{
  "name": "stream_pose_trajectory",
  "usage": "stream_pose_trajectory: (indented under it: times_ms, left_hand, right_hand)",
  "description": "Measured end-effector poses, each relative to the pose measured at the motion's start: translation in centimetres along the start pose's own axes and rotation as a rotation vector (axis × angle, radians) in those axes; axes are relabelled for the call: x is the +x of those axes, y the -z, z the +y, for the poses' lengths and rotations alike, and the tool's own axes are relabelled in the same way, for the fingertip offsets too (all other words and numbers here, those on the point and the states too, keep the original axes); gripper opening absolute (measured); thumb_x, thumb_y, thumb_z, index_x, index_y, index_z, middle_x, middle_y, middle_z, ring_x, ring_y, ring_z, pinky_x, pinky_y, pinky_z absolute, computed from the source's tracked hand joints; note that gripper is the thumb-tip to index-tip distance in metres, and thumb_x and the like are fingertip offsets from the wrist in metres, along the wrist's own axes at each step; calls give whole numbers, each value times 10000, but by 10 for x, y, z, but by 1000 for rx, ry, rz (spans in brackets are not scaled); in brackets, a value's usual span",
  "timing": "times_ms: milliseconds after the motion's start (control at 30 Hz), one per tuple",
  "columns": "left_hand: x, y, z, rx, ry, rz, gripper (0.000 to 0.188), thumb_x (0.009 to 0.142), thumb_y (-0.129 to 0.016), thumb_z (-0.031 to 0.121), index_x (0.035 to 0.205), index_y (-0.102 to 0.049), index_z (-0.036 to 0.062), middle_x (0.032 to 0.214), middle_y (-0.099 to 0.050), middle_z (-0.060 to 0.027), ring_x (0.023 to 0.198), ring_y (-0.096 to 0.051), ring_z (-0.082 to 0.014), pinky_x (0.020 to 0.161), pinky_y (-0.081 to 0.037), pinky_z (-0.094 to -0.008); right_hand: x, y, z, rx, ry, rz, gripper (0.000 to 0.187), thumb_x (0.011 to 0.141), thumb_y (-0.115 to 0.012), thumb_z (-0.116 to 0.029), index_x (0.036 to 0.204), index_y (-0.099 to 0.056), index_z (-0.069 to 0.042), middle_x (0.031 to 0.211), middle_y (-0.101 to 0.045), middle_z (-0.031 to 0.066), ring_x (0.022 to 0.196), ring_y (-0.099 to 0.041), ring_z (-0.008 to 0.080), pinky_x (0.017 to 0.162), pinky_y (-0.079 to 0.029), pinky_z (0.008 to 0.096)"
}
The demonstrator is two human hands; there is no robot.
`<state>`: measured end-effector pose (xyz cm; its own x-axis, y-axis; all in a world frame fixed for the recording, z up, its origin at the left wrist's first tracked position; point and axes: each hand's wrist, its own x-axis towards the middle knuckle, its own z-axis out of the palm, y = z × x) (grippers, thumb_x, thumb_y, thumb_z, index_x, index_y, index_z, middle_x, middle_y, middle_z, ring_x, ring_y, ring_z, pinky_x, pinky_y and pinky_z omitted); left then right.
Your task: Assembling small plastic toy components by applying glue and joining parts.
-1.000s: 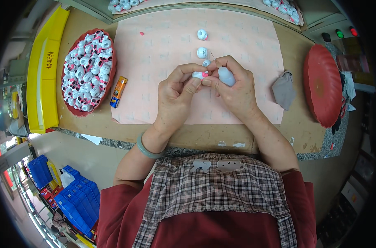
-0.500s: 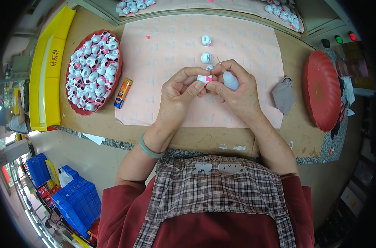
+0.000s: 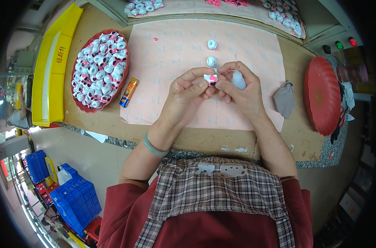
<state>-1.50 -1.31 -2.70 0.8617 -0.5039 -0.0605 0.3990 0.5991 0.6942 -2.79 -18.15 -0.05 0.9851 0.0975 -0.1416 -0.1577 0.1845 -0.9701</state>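
Observation:
My left hand [image 3: 183,91] pinches a small white toy head [image 3: 211,78] with a pink bow and a dark patch, between thumb and fingers. My right hand [image 3: 249,93] is closed round a small translucent squeeze bottle [image 3: 238,80] with a thin needle tip pointing away from me. The right thumb and fingertips also reach the toy head's right side. Just beyond my hands, white toy heads stand in a line on the pink sheet [image 3: 171,49]: one far [image 3: 212,44], one nearer [image 3: 211,61], and another partly hidden behind my fingers.
At the left, a red scalloped tray [image 3: 127,62] heaped with toy heads stands beside a yellow bin [image 3: 51,99]. An orange-and-blue packet [image 3: 129,92] lies by the sheet. To the right are a grey cloth [image 3: 284,100] and a red tray [image 3: 322,97]. A shelf edge [image 3: 221,19] crosses the back.
The toy head has turned in my fingers and now shows more of its dark patch. The bottle's needle has swung from leaning left to nearly straight ahead. The whole view has shifted slightly.

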Motion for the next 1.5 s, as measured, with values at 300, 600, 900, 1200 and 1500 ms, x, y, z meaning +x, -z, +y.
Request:
stream_pose_trajectory:
  times_ms: [300,600,900,1200,1500]
  left_hand:
    - [-2,-6,6,-503,125,-59,316,881,-517,40,1189,-503,-31,1111,-548,-273,793,-496,-138,711,-442,-215]
    - [-1,-6,9,-555,141,-87,275,882,-518,42,1146,-528,-36,1152,-517,-311,794,-500,-134,697,-451,-203]
    - [-6,-16,8,160,-146,-9,299,831,-602,8,1121,-538,-28,1129,-582,-198,882,-567,-142,783,-475,-231]
    - [-8,-19,5,509,-296,43,288,829,-580,-61,1114,-540,-33,1097,-604,-140,968,-588,-162,815,-484,-255]
    - [-12,-15,9,470,-271,112,232,840,-571,-53,1069,-571,-17,968,-627,-79,828,-608,-119,746,-502,-234]
  right_hand:
    - [2,14,11,210,88,29,226,868,-625,-179,1037,-568,-40,662,-567,22,521,-495,48,450,-363,171]
    - [3,13,12,159,85,19,237,884,-602,-204,1050,-565,-39,667,-574,31,521,-495,50,447,-356,169]
    - [1,14,8,124,38,-14,278,883,-609,-258,1055,-541,-50,668,-552,29,545,-479,67,482,-358,185]
    - [1,15,12,105,66,0,215,888,-595,-197,1038,-568,-45,668,-570,28,521,-496,49,440,-359,173]
    - [2,2,9,55,132,-67,172,885,-585,-156,1014,-564,-44,665,-569,30,517,-491,53,448,-359,171]
